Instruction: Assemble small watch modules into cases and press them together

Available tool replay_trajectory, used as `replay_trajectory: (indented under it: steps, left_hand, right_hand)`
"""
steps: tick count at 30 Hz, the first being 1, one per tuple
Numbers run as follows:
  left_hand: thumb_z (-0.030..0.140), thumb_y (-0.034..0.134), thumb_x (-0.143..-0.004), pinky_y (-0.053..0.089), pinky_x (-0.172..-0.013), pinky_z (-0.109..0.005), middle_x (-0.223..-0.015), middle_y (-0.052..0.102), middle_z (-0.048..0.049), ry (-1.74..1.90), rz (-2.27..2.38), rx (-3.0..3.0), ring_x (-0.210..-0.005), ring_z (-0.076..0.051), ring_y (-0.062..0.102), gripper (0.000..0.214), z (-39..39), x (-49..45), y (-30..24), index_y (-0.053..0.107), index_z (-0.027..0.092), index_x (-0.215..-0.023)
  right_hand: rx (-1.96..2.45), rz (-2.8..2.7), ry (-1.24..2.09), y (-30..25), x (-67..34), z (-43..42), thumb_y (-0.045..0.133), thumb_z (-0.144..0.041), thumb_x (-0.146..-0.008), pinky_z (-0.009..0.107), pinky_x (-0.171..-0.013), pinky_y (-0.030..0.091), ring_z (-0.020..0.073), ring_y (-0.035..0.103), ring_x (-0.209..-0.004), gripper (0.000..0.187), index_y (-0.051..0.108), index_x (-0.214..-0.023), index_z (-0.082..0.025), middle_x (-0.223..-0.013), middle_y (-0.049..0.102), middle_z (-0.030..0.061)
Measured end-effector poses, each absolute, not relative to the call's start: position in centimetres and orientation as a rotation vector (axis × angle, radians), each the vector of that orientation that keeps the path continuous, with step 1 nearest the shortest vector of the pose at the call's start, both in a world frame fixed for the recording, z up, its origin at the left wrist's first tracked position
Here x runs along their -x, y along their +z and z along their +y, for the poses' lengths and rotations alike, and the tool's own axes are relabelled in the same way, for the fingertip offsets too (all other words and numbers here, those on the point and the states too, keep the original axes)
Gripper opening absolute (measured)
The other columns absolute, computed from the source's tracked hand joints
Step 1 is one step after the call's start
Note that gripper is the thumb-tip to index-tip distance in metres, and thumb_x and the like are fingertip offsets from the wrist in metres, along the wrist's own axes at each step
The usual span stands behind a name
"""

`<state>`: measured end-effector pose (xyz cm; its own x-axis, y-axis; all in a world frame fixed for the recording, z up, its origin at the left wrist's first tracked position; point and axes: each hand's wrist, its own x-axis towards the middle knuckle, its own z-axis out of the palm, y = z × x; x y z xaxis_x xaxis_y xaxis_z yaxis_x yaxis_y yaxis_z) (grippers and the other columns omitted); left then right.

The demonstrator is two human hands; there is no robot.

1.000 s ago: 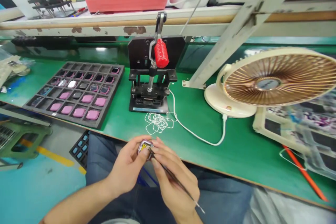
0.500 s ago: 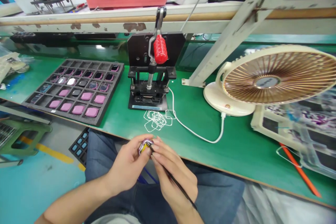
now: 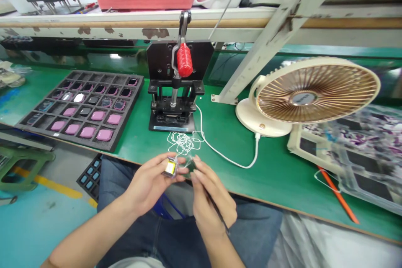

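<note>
Well, my L hand (image 3: 150,180) is gripping a small watch case (image 3: 176,168) btwn thumb & fingers, just above my lap, by the near edge of the green bench (image 3: 226,130). Its open side faces up twd me, w/ a yellow-edged pale block (image 3: 171,167) showing inside; long axis seems to run roughly away from me, slightly tilted. My R hand (image 3: 213,197) is closed pen-style on a thin dark tool (image 3: 217,209), which slants from lower R to upper L. Key relation: the case lies to the L of my R hand, a bit fwd, small gap btwn; L hand's obv. nearer since it has hold of it. There's a clear/dark bit (image 3: 190,164) at the R hand's tips, too blurry to ID, & can't tell if it's joined to the case. Just beyond both hands, a tangle of white loops (image 3: 184,143) lies flat, w/ the black press (image 3: 172,111) behind, red handle (image 3: 184,60) hanging down. Foam tray (image 3: 124,118) w/ pink cases (image 3: 98,116) is off L, well apart; fan (image 3: 303,98) off R, white cable (image 3: 256,155) curving across the bench.
</note>
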<state>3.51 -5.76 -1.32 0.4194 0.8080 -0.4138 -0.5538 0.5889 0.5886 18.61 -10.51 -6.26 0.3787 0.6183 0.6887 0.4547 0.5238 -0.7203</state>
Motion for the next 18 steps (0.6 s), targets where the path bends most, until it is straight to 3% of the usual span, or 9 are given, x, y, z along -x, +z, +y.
replay_trajectory:
  steps: [6, 12, 15, 18]
  left_hand:
    - [0.020, 0.074, -0.096, 0.061, -0.079, -0.035, -0.141, 0.072, -0.0234, 0.912, 0.836, -0.397, -0.110, -0.034, 0.078, 0.028, -4.5, -2.7, -0.8, 0.076, 0.010, -0.122]
    - [0.024, 0.070, -0.101, 0.060, -0.111, -0.045, -0.138, 0.073, -0.0248, 0.906, 0.821, -0.359, -0.128, -0.037, 0.072, 0.044, -4.7, -1.1, -0.4, 0.067, 0.009, -0.142]
    - [0.017, 0.074, -0.096, 0.062, -0.110, -0.044, -0.137, 0.074, -0.0238, 0.904, 0.922, -0.304, -0.132, -0.037, 0.070, 0.051, -5.0, -0.4, 0.0, 0.065, 0.011, -0.146]
    - [0.015, 0.077, -0.090, 0.069, -0.097, -0.044, -0.139, 0.075, -0.0181, 0.851, 1.015, -0.293, -0.123, -0.036, 0.075, 0.053, -5.1, 0.0, 0.3, 0.070, 0.021, -0.142]
  right_hand:
    - [1.220, -1.326, 0.207, -4.2, -20.0, -7.3, 0.073, -0.007, -0.097, 0.040, -0.102, 0.064, 0.0240, 0.078, -0.110, 0.024, 0.081, -0.113, -0.023, -0.121, 0.080, 0.0067]
    - [1.310, -1.276, 0.269, -3.3, -21.5, -9.1, 0.068, -0.018, -0.104, 0.039, -0.098, 0.061, 0.0223, 0.076, -0.106, 0.013, 0.078, -0.109, -0.024, -0.113, 0.079, 0.0061]
    - [1.360, -1.223, 0.333, -2.4, -24.0, -11.9, 0.052, -0.026, -0.112, 0.037, -0.095, 0.060, 0.0219, 0.074, -0.107, 0.023, 0.075, -0.110, -0.023, -0.113, 0.077, 0.0081]
    - [1.729, -1.188, 0.095, -1.1, -29.4, -14.1, 0.045, -0.039, -0.114, 0.031, -0.081, 0.059, 0.0196, 0.072, -0.087, 0.033, 0.071, -0.120, -0.021, -0.097, 0.075, 0.0062]
